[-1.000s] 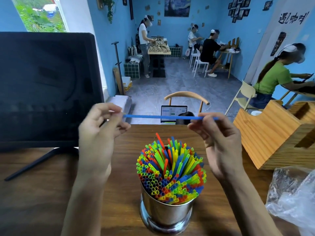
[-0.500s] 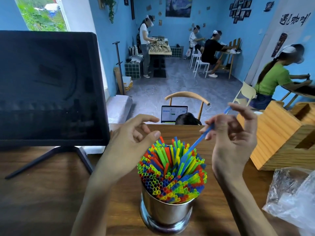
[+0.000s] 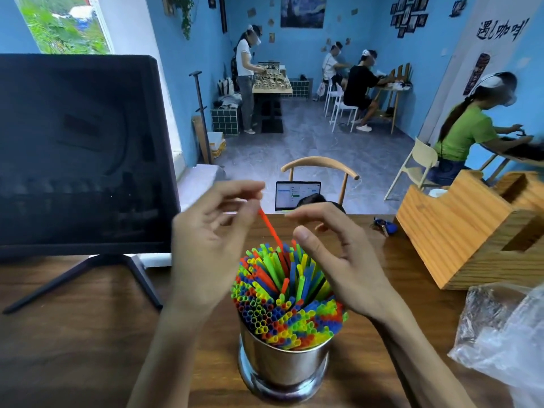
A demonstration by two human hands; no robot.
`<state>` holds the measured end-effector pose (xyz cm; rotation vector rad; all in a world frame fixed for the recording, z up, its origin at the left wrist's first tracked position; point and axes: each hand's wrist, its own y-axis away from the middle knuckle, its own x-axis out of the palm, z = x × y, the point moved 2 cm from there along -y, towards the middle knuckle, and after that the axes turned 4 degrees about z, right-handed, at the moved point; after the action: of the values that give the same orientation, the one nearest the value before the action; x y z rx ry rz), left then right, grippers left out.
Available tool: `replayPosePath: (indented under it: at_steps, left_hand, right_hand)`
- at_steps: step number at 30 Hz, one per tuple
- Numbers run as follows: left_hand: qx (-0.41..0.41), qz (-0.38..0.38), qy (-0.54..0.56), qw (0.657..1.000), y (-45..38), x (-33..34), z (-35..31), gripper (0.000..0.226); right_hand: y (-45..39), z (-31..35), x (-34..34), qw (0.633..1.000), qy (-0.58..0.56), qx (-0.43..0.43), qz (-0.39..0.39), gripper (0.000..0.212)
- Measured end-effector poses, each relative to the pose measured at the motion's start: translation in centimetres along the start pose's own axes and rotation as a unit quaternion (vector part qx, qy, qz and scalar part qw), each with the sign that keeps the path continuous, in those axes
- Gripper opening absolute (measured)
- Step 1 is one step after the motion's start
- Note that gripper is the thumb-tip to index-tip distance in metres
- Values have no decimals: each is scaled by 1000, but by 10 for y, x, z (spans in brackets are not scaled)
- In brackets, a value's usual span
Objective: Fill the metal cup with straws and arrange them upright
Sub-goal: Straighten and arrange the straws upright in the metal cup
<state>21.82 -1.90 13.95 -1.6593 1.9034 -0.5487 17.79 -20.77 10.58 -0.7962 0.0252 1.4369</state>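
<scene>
A shiny metal cup (image 3: 284,368) stands on the wooden table (image 3: 73,343) near the front edge, packed with many upright coloured straws (image 3: 285,298). One red straw (image 3: 270,229) sticks up out of the back of the bundle, slanting up to the left. My left hand (image 3: 212,245) pinches its top end between thumb and fingers. My right hand (image 3: 332,254) hovers just right of the bundle with fingers loosely curled and holds nothing.
A dark monitor (image 3: 79,151) on a stand fills the left. A wooden box (image 3: 471,231) stands at the right, with a crumpled clear plastic bag (image 3: 506,334) in front of it. A small blue object (image 3: 388,226) lies behind the cup. People work at tables beyond.
The blue straw that both hands held level went down into the cup from my right hand. My left hand now pinches a red straw rising from the bundle; the right hand holds nothing.
</scene>
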Motion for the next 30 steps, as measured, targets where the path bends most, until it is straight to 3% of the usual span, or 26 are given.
replayPosePath:
  at_steps: [3, 7, 12, 19, 24, 27, 30]
  left_hand:
    - [66, -95, 79, 990, 2, -5, -10, 28]
    - [78, -175, 126, 973, 2, -11, -10, 23]
    - [50, -226, 149, 961, 2, -17, -10, 18]
    - [30, -234, 113, 965, 1, -19, -9, 16]
    - [-50, -114, 58, 991, -5, -23, -1, 17]
    - [-145, 44, 6, 988, -5, -26, 2, 16]
    - [-208, 196, -67, 956, -2, -26, 7, 20]
  right_hand:
    - [-1, -6, 1, 997, 15, 34, 69, 39]
    - [-4, -2, -2, 997, -70, 15, 29, 23]
    - [-5, -6, -6, 991, -104, 43, 77, 30]
    - [-4, -1, -13, 965, -263, 0, -2, 24]
    - [-5, -1, -22, 907, -401, 27, -124, 22]
    - [-4, -1, -29, 893, -407, 15, -192, 25]
    - [-5, 1, -31, 888, -398, -2, -233, 26]
